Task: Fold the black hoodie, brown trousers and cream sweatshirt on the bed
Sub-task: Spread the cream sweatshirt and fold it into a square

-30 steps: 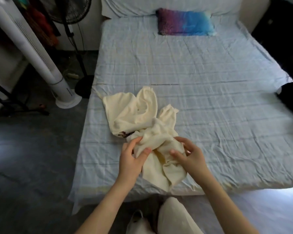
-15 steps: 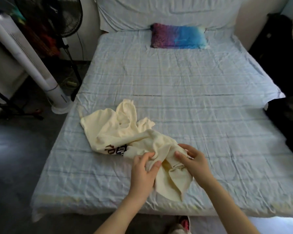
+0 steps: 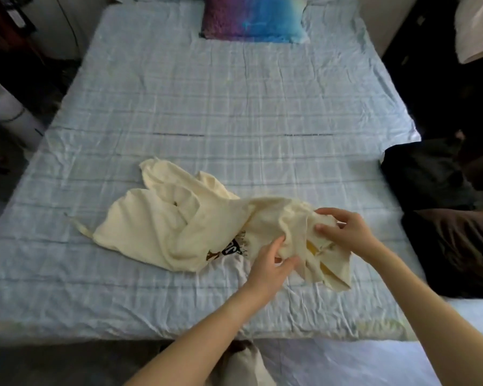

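The bed (image 3: 234,107) fills most of the view, covered with a pale blue checked sheet that is creased all over and wrinkled most along its near edge. The cream sweatshirt (image 3: 173,227) lies crumpled on the near half of the bed, slightly toward the bed's left side, with a dark printed patch showing at its lower fold and a drawstring trailing off toward the bed's left edge. Its right end is bunched and lifted off the sheet. The left hand (image 3: 271,263) pinches a fold of that bunch between thumb and fingers, and the right hand (image 3: 346,232) has its fingers curled round the gathered cloth just beside it. At the head of the bed lies a purple-and-blue pillow (image 3: 251,19). On the bed's right edge the black hoodie (image 3: 424,174) sits in a dark heap, and the brown trousers (image 3: 455,246) lie piled just nearer the foot, also at the right edge. Off the bed's left side stands a white tower fan (image 3: 6,107) on a dim grey floor (image 3: 39,363). Beyond the bed's far right corner, something white (image 3: 474,26) shows against a dark background.
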Available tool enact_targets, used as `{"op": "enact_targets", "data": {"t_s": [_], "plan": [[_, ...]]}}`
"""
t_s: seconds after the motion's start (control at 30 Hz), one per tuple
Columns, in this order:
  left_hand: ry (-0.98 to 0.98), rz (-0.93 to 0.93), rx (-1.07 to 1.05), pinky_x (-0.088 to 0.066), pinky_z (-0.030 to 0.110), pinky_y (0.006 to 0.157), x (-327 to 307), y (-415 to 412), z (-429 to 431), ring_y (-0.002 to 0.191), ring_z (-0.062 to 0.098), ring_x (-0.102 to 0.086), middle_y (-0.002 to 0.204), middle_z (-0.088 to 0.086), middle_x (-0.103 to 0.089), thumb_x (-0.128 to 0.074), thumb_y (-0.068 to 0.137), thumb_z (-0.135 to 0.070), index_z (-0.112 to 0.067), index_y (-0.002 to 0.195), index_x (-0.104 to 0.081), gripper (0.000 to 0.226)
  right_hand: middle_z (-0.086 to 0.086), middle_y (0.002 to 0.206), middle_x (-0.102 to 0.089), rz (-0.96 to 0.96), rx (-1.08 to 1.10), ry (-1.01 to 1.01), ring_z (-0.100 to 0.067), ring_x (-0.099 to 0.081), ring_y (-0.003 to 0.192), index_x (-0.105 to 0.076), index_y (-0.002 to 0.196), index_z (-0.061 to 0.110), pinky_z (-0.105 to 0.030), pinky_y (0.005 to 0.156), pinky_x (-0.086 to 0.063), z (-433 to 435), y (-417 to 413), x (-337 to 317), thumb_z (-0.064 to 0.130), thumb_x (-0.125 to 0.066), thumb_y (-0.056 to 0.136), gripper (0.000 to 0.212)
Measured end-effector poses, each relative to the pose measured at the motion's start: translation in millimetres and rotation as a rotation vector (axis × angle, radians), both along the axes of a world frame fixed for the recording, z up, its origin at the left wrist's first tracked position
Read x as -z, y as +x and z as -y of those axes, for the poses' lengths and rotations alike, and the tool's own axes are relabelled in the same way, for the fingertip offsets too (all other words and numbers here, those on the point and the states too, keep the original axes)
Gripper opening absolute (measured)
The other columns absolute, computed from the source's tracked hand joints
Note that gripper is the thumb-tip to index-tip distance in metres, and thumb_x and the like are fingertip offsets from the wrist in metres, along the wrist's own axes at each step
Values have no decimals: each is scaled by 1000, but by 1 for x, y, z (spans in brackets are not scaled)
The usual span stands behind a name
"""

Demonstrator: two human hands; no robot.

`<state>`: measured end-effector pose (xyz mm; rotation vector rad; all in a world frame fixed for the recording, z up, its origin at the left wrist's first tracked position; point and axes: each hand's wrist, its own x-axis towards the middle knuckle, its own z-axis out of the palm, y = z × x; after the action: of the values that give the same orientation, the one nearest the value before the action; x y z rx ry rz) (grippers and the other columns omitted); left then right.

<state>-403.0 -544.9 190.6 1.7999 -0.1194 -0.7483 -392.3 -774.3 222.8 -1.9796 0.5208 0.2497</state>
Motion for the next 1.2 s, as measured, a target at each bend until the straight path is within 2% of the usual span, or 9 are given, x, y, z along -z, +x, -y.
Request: {"op": "enact_targets", "data": {"t_s": [0.13, 0.23, 0.43, 0.57, 0.77, 0.9, 0.97, 1.07, 1.2], "plan": [[147, -59, 20, -48, 41, 102, 33, 2, -24, 116, 16, -54, 131, 2, -50, -62, 95, -36, -26, 144, -45, 53, -10, 122, -66, -308, -208, -377, -24, -64, 104, -69, 124, 28, -33, 88, -50, 44, 3, 59, 24, -78, 86, 39], [237, -21, -38, -47, 33, 99, 49, 15, -58, 111, 16, -57, 127, 5, -54, -64, 95, -28, -22, 139, -51, 47, -17, 151, -39, -405, -345, -722, -39, -49, 128, -49, 146, 26, -43, 103, -41, 39, 8, 75, 28, -68, 93, 57], [474, 90, -63, -39, 24, 99, 92, 68, -113, 118, 16, -52, 133, 3, -52, -64, 94, -29, -20, 141, -49, 50, -8, 147, -49, -63, -379, -381, -30, -51, 131, -55, 142, 19, -35, 104, -39, -48, 36, 114, 22, -66, 95, 48], [612, 306, 31, -33, 23, 102, 133, 134, -134, 128, 19, -47, 139, 3, -51, -62, 95, -27, -18, 141, -50, 49, -2, 146, -52, -36, -296, -251, -22, -52, 130, -54, 143, 19, -23, 99, -35, -89, 80, 163, 21, -62, 97, 46], [687, 706, 306, -28, 32, 113, 208, 255, -103, 135, 24, -41, 146, 2, -48, -61, 94, -27, -21, 142, -50, 49, -4, 150, -49, -46, -371, -463, -29, -42, 136, -49, 147, 22, -41, 111, -33, -92, 152, 240, 31, -59, 99, 50], [900, 798, 508, -4, 49, 120, 241, 294, -96, 146, 21, -25, 149, -6, -45, -55, 95, -37, -32, 133, -56, 39, -3, 129, -63, -111, -330, -445, -29, -58, 118, -61, 135, 26, -38, 95, -44, -88, 163, 258, 31, -61, 97, 38], [837, 829, 491, -3, 50, 120, 240, 289, -106, 137, 18, -40, 126, -5, -62, -59, 93, -30, -26, 116, -63, 23, -5, 114, -68, -18, -273, -402, -30, -63, 107, -69, 125, 20, -34, 86, -44, -88, 150, 256, 21, -64, 96, 30], [729, 1035, 436, -20, 51, 120, 217, 258, -133, 95, 23, -66, 86, 3, -69, -69, 86, -18, -15, 96, -70, 10, -1, 99, -71, 154, -210, -389, -26, -65, 93, -75, 114, 16, -30, 79, -43, -97, 109, 240, 12, -70, 93, 22], [670, 1152, 462, -43, 52, 108, 181, 201, -184, 68, 22, -64, 70, 1, -65, -80, 76, -12, -13, 87, -73, 14, 16, 97, -65, 257, -241, -314, -9, -61, 91, -78, 108, 18, -20, 83, -44, -121, 53, 212, 9, -75, 89, 21]]}}
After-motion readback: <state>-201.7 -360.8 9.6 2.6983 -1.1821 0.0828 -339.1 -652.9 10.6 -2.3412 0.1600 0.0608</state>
